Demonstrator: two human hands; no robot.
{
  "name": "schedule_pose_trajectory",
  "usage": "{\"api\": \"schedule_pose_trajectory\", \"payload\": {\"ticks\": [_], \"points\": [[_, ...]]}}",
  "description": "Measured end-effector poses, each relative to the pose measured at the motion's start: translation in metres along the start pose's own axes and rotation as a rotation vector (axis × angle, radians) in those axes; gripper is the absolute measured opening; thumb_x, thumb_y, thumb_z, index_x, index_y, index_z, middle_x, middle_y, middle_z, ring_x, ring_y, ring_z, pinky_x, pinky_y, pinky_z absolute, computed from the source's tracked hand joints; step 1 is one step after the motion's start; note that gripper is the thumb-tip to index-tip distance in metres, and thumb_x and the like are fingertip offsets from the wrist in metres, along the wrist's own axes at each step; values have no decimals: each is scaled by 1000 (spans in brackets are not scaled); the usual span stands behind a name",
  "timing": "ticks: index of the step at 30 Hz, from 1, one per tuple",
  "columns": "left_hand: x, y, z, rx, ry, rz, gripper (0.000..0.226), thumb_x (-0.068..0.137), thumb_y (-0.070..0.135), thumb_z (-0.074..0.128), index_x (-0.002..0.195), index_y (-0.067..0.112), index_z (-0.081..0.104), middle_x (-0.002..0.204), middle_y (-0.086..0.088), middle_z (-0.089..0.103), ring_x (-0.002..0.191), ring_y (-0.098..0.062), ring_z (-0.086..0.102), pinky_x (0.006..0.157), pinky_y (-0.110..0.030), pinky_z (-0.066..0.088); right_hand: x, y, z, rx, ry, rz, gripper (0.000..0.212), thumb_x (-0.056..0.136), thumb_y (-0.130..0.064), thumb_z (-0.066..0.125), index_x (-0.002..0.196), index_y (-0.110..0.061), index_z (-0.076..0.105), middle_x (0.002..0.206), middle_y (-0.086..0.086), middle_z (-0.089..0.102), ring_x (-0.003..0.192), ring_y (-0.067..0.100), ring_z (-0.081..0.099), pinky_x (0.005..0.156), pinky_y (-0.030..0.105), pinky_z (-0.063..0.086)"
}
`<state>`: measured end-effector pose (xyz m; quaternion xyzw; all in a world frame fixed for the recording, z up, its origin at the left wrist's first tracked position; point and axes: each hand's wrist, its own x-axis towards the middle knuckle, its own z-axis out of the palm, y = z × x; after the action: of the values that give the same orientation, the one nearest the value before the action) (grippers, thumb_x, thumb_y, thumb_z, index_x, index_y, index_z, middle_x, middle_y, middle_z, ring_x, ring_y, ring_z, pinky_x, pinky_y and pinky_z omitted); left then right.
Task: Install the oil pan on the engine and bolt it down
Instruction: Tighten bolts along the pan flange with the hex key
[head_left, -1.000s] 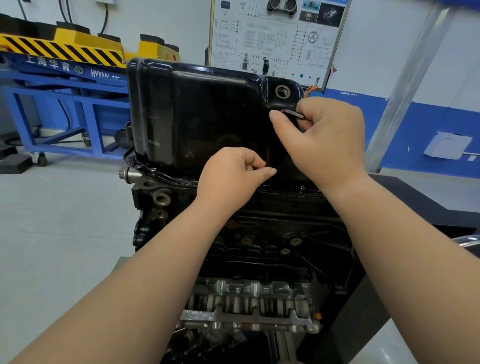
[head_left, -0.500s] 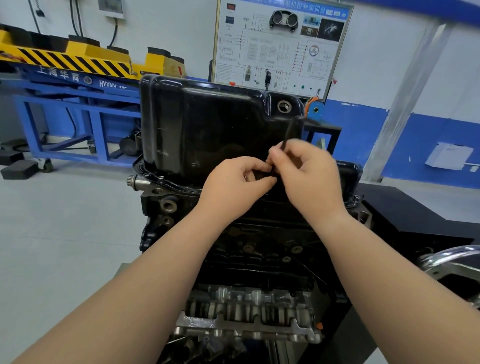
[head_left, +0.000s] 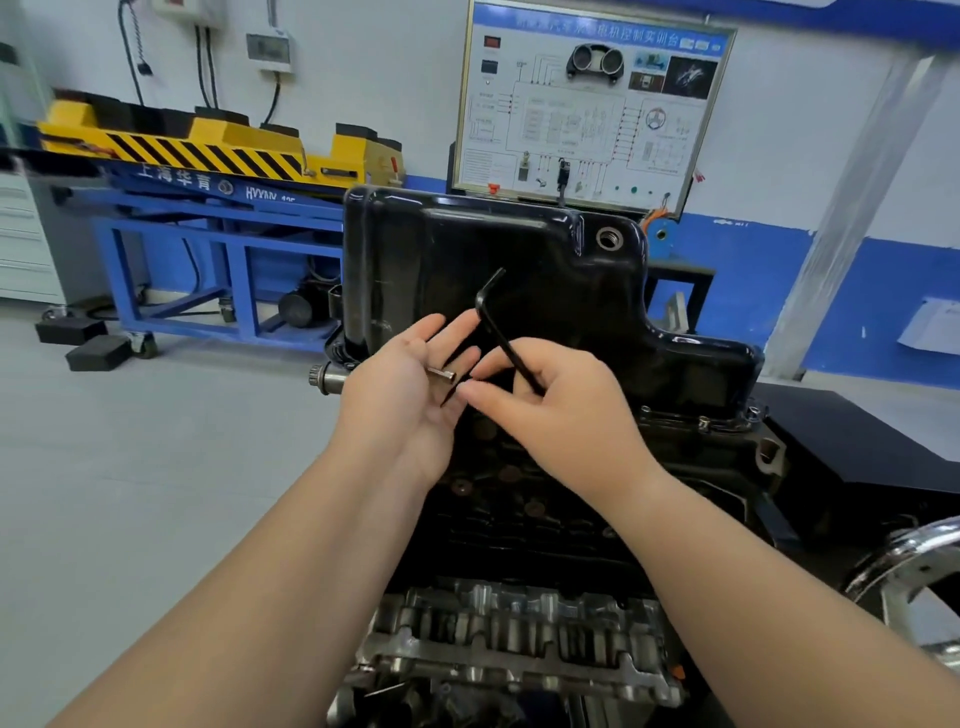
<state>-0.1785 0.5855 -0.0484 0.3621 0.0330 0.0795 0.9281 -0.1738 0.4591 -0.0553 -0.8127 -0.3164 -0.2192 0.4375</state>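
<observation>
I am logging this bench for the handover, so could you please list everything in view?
engine: one, dark with bare metal below, centre
oil pan: one, black, on the engine
hex key: one, black, in the right hand
bolt: one, silver, on the left hand
display board: one, white, back wall
lift stand: one, blue and yellow, left rear
blocks: two, black, floor at left
left hand: one, bare, flat under the bolt
right hand: one, bare, gripping the hex key
</observation>
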Motion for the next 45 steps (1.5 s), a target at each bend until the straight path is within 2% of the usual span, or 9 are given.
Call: {"api": "schedule_pose_trajectory", "payload": {"ticks": [4, 8, 18, 23, 26, 29, 35, 39, 45], "points": [[-6, -3, -3, -72, -55, -65, 34, 101, 16, 27, 125, 13, 50, 101, 0, 73, 99, -21, 65, 90, -37, 48, 0, -3, 14, -19, -9, 4, 2, 83, -25, 68, 83, -23, 68, 53, -21, 54, 56, -4, 53, 56, 8, 40], [-9, -7, -7, 74, -102, -68, 29, 98, 13, 38, 121, 8, 55, 100, -6, 73, 95, -21, 67, 76, -32, 54, 5, -2, 15, -46, 46, 6, 8, 87, -23, 63, 83, -19, 69, 60, -14, 58, 64, 1, 57, 60, 14, 45], [-1, 19, -27, 1192, -138, 470, 7, 79, 27, 71, 80, 34, 72, 72, 12, 71, 70, 1, 65, 64, -18, 53, 20, 4, -3, -108, -50, 12, 9, 87, -28, 63, 84, -26, 71, 51, -25, 52, 54, -4, 49, 57, 9, 38], [6, 17, -17, 1570, -110, 743, 17, 82, 32, 66, 99, 29, 64, 69, 20, 61, 72, 5, 59, 66, -15, 46, 26, 1, -1, -8, -6, 106, 14, 83, -31, 67, 77, -20, 72, 61, -9, 63, 63, 6, 58, 70, 32, 53], [6, 7, -13, 1599, -101, 783, 13, 86, 27, 61, 98, 23, 61, 77, 10, 66, 78, -10, 63, 74, -34, 53, 29, 0, 2, -34, 4, 135, 21, 82, -34, 66, 72, -17, 71, 65, 2, 64, 66, 15, 60, 72, 37, 54], [10, 7, -12, 1471, -82, 679, 3, 85, 25, 63, 87, 24, 61, 78, 7, 69, 79, -10, 65, 77, -39, 54, 29, 1, -1, -7, 82, 107, 28, 89, -37, 58, 76, -15, 67, 52, -9, 53, 52, 4, 49, 55, 20, 44], [16, 0, -14, 1317, -59, 617, 10, 77, 28, 73, 73, 33, 67, 69, 17, 65, 69, 6, 59, 62, -10, 45, 30, 2, -16, 178, 182, 87, 24, 97, -23, 43, 80, -18, 57, 58, -5, 45, 53, 8, 42, 54, 26, 39], [19, -12, -11, 1283, -64, 600, 12, 76, 22, 75, 83, 30, 71, 64, 18, 63, 65, 10, 58, 63, -3, 43, 29, 1, -21, 62, 226, 49, 23, 95, -24, 49, 80, -33, 64, 89, 7, 61, 83, 9, 54, 79, 23, 45], [18, -24, -8, 1398, -53, 626, 12, 77, 25, 74, 85, 28, 65, 65, 19, 63, 70, 4, 60, 72, -14, 44, 25, 2, -34, 31, 218, -1, 17, 94, -21, 53, 84, -24, 66, 58, -11, 51, 55, 5, 47, 53, 18, 40]]}}
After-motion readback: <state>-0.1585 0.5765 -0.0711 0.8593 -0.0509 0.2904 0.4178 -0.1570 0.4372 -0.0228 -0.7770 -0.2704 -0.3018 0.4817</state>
